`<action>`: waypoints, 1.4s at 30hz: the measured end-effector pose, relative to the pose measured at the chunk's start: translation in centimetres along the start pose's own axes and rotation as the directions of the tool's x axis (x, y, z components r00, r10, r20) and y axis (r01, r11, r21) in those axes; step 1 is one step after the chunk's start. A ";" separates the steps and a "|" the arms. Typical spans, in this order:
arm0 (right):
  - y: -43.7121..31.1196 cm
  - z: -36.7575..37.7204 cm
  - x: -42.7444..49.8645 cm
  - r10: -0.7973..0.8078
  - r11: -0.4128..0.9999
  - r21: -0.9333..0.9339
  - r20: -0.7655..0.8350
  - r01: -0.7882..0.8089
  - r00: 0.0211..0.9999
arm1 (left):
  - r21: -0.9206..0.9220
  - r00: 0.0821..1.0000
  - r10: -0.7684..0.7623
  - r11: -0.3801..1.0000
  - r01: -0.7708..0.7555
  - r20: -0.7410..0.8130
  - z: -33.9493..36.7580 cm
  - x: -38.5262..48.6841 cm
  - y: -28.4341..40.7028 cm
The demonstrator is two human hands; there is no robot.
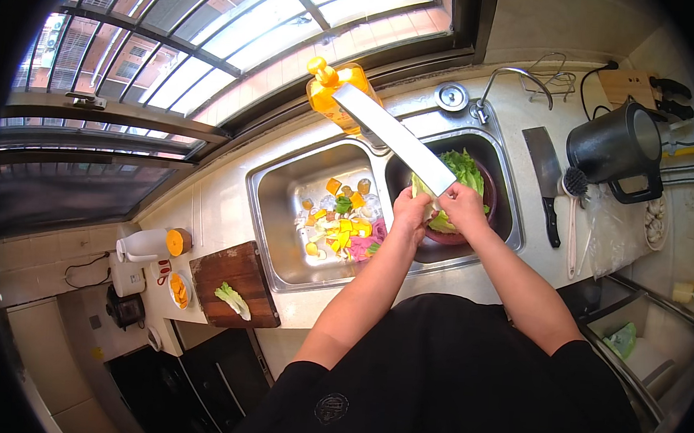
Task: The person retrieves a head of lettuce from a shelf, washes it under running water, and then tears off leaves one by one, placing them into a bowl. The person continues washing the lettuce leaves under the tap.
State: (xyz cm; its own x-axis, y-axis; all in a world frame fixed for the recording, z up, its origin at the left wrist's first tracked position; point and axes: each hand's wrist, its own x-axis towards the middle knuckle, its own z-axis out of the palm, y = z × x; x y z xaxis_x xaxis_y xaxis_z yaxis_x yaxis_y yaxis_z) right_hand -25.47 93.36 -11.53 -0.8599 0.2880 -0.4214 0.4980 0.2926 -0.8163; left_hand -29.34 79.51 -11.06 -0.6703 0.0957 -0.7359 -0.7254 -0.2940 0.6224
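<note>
My left hand (411,214) and my right hand (464,208) are close together over the right sink basin (509,197). Both pinch a pale green lettuce leaf (421,187) just under the end of the wide metal faucet spout (396,140). The spout covers part of the leaf, and whether water is running cannot be made out. Below the hands, a reddish bowl (491,187) sits in the basin with more green lettuce (465,166) in it. The forearms and hands hide some of the bowl.
Peels and vegetable scraps (346,231) lie in the left basin (281,212). One lettuce leaf (233,301) rests on a wooden cutting board (210,273). On the right are a cleaver (542,170), a brush (574,190) and a dark kettle (605,144). An orange soap bottle (331,104) stands behind the spout.
</note>
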 end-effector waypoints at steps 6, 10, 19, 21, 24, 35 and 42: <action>0.2 0.6 0.1 0.055 0.998 -0.006 -0.065 -0.055 0.996 | -0.005 0.999 0.021 1.000 -0.021 0.031 0.4 -0.1 -0.5; 0.5 1.0 -1.0 -0.175 0.971 -0.179 -0.095 0.157 0.980 | -0.095 0.995 -0.061 0.993 0.068 0.083 0.0 0.2 -0.7; 2.0 0.2 -3.5 0.155 0.977 0.098 0.290 -0.190 0.944 | 0.369 0.993 0.082 0.929 -0.044 -0.089 -2.8 0.6 -4.2; 3.2 -0.4 -3.7 0.154 0.971 0.120 0.336 -0.205 0.929 | 0.724 0.945 0.327 0.656 -0.215 -0.015 -4.2 0.0 -3.9; 5.2 -1.3 -3.4 0.248 0.954 0.078 0.334 -0.288 0.910 | 0.922 0.824 0.430 -0.061 -0.383 0.370 -6.0 -1.6 -1.6; 6.2 1.2 -1.3 -0.016 0.701 -0.699 0.182 0.140 0.983 | 0.767 0.691 0.364 -0.455 -0.453 0.624 -5.8 -7.1 2.9; 7.7 2.7 0.8 0.000 0.450 -0.872 0.217 0.193 0.976 | 0.909 0.584 0.803 0.146 -0.390 0.121 -17.4 -9.0 4.9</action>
State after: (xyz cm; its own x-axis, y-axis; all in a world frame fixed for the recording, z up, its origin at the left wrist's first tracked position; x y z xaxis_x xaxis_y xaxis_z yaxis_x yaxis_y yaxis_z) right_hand -22.60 93.38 -19.26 -0.8638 0.0837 -0.4968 0.1550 0.9824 -0.1041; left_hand -24.13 60.65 -6.08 -0.9926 -0.0649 0.1026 0.0128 0.7843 0.6202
